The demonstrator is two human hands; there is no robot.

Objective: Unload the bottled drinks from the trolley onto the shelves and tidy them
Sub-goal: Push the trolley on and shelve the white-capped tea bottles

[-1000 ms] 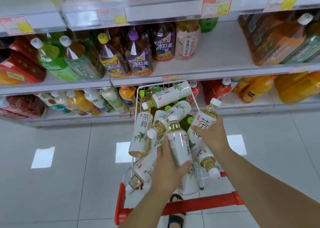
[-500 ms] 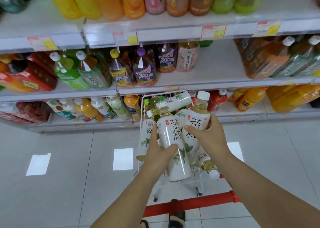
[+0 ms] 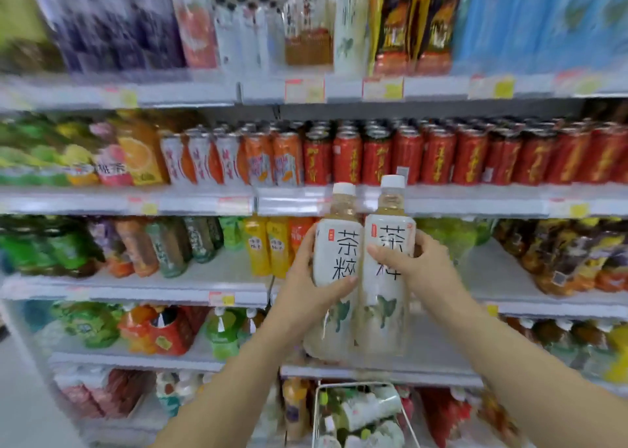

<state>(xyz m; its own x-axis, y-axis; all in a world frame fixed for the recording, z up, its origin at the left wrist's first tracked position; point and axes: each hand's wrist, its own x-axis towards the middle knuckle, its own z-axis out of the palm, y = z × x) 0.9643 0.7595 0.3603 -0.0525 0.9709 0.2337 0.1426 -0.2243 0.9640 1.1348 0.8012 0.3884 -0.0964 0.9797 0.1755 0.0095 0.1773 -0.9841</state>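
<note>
Bottles touching, left bottle [image 3: 335,243] in left hand [image 3: 306,293], right bottle [image 3: 387,301] in right hand [image 3: 423,267]

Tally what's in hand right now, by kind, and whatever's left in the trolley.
Left tea bottle, in left hand: 1
Right tea bottle, in right hand: 1
Bottles in trolley: some, too blurred to count
Total in hand: 2

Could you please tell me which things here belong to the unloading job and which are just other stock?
Job in hand: left hand gripping a white tea bottle; right hand gripping a second tea bottle; trolley holding spare tea bottles.
Just other stock: red cans; yellow bottles; price tags.
</note>
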